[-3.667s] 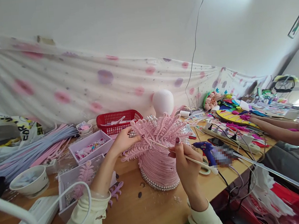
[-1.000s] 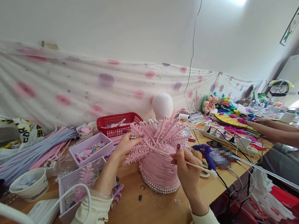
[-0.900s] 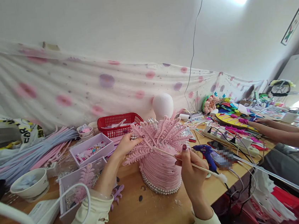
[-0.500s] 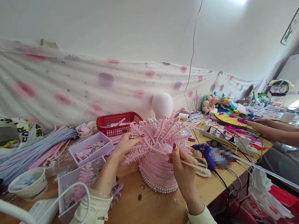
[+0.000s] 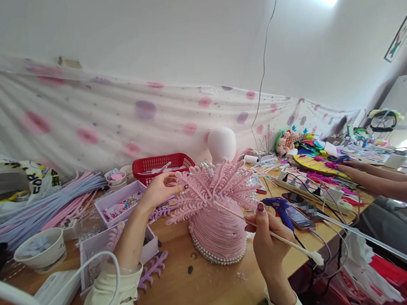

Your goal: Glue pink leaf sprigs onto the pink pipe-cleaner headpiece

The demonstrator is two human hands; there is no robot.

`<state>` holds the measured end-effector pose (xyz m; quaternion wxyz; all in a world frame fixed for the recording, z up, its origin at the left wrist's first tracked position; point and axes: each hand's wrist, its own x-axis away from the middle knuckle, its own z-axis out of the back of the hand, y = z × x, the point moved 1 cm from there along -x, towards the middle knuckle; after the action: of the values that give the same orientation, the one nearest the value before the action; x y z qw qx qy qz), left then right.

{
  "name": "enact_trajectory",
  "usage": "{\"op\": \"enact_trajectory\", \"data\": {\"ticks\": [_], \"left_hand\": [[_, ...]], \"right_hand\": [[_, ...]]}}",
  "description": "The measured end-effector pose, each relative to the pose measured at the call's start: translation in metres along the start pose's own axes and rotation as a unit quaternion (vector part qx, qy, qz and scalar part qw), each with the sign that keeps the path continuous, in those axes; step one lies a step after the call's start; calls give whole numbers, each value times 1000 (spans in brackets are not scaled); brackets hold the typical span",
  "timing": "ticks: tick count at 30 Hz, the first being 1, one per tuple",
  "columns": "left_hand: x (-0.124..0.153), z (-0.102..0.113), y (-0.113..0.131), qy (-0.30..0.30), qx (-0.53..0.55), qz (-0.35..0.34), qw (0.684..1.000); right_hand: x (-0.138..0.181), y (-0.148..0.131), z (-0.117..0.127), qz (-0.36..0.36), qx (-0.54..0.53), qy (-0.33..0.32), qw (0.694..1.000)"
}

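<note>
A pink headdress [image 5: 217, 228] of wound cord stands on the table, with leaf-like chenille fronds fanned over its top and pearls along its bottom edge. My left hand [image 5: 161, 192] is at the left side of the fronds, thumb and fingers closed on an upper left frond. In my right hand [image 5: 272, 237] is a long cotton swab [image 5: 287, 241], pinched between thumb and fingers. Its far end points at the base of the fronds; whether it touches there I cannot tell. The fluffy white end sticks out at the lower right.
Behind the headdress is a white foam head [image 5: 222, 143]. A red basket [image 5: 163, 162] and a lilac box [image 5: 102, 209] of gems stand left. A purple glue gun [image 5: 280, 210], a phone [image 5: 299, 216] and cables lie right. A co-worker's arms [image 5: 384, 182] reach in there.
My right hand has moved right and down with the cotton swab, showing more of the cord-wound side. My left hand has shifted slightly left and up along the fronds.
</note>
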<state>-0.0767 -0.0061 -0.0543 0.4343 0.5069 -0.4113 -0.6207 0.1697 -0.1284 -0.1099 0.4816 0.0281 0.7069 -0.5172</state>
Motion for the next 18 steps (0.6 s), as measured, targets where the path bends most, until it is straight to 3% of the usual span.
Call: {"op": "enact_trajectory", "data": {"ticks": [4,10,18], "left_hand": [[3,6,9,16,-1,-6,1000],[3,9,14,89,-31,-30,995],[2,-11,11,36,-47,-61,996]], "right_hand": [[2,0,5,-7,-15,16,1000],[1,-10,8,-31,-35,35,998],[2,-10,10,-26,-27,25,999]]}}
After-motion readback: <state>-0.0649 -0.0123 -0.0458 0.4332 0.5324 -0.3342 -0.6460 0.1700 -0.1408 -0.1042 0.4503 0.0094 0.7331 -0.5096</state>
